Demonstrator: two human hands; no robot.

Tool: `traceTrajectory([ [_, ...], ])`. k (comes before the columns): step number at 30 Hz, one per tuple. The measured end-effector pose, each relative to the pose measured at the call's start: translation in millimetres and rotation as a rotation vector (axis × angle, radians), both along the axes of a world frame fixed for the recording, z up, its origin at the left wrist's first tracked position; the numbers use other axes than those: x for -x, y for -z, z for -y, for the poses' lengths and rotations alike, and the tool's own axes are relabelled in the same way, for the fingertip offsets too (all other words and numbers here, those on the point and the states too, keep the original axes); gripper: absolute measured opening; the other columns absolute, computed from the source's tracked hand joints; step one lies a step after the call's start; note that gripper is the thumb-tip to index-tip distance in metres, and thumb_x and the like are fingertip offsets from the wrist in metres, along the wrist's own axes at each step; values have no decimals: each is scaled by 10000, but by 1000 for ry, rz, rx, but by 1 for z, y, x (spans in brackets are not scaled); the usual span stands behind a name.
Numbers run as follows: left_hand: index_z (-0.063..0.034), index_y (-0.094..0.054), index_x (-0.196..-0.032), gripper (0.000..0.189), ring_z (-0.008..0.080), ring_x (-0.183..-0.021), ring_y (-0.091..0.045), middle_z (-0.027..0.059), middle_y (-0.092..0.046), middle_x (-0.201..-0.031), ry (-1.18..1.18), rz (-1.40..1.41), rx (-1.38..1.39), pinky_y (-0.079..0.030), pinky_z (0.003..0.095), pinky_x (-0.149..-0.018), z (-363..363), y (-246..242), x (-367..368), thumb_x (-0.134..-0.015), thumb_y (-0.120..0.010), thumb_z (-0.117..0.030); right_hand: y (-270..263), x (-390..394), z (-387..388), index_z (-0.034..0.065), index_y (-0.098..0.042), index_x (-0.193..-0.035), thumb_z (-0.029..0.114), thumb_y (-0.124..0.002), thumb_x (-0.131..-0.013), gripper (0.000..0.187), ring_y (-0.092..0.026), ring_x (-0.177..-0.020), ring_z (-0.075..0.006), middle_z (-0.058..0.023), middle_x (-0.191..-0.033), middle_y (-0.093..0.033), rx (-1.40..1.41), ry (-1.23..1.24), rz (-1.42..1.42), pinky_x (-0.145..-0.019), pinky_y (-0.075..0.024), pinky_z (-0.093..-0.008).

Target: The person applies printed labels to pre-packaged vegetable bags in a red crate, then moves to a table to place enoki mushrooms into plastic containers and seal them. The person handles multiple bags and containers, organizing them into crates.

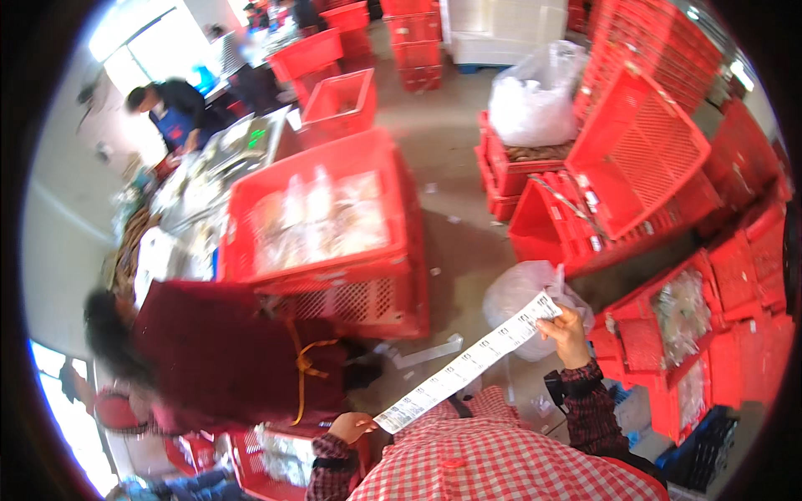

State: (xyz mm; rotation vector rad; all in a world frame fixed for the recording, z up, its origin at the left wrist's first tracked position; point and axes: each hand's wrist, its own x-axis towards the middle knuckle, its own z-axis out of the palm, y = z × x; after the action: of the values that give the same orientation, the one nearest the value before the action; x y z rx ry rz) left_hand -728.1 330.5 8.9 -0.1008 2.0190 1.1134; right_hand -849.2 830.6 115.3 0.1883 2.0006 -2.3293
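Note:
A long white strip of printed labels [467,369] is stretched slantwise in front of my checked apron [463,466]. My right hand [569,335] pinches its upper end between thumb and fingers. At the lower end, my left hand [352,428] grips the other tip. The strip bears a row of printed codes and small writing, and it hangs flat and taut between both hands. Behind the right hand, a whitish plastic bag [517,294] stands on the floor.
A red crate [401,250] full of clear-bagged goods is stacked ahead. A person in a dark red garment [213,357] stands close at left. Stacked red crates [639,156] line the right, with a stuffed white bag [532,106] on some. Another person [169,113] works at a cluttered table.

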Motion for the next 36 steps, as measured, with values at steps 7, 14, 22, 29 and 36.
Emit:
traceTrajectory([
  [7, -8, -667, -1006, 154, 172, -817, -676, 99, -696, -880, 67, -196, 65, -525, 296, -731, -84, -39, 140, -900, -579, -77, 2, 79, -70, -12, -586, -1007, 39, -565, -914, 108, -615, -607, -115, -71, -829, -654, -6, 131, -14, -571, -494, -242],
  [14, -4, -634, -1073, 195, 201, -812, -660, 131, -666, -961, 270, -477, -207, -518, 317, -703, -176, -75, 329, -899, -612, -90, 6, 184, -114, -47, -572, -1081, 8, -544, -917, 175, -685, -807, -173, -111, -917, -676, -123, 157, -71, -720, -551, -290],
  [22, -42, -623, -1107, 275, 321, -877, -623, 137, -622, -950, 309, -645, -394, -512, 360, -746, -236, -154, 490, -856, -647, -151, -14, 340, -84, -30, -621, -1015, -13, -597, -871, 147, -637, -890, -122, -57, -941, -673, -252, -54, -41, -827, -504, -279],
  [29, -46, -424, -1367, 695, 330, -1143, -531, 174, -496, -1280, 255, -699, -368, -468, 363, -922, -291, -162, 620, -771, -749, -194, -15, 501, -49, -3, -649, -1007, -27, -630, -840, 170, -626, -938, -147, -80, -1011, -663, -127, -608, -202, -838, -483, -274],
  [36, 24, -486, -1308, 501, 176, -1134, -557, 101, -595, -1229, 15, -392, -715, -430, 310, -971, -350, -102, 737, -833, -642, -5, -49, 664, -72, 3, -635, -937, -31, -605, -876, 76, -609, -985, -221, -118, -1033, -651, 259, -876, -428, -854, -476, -343],
])
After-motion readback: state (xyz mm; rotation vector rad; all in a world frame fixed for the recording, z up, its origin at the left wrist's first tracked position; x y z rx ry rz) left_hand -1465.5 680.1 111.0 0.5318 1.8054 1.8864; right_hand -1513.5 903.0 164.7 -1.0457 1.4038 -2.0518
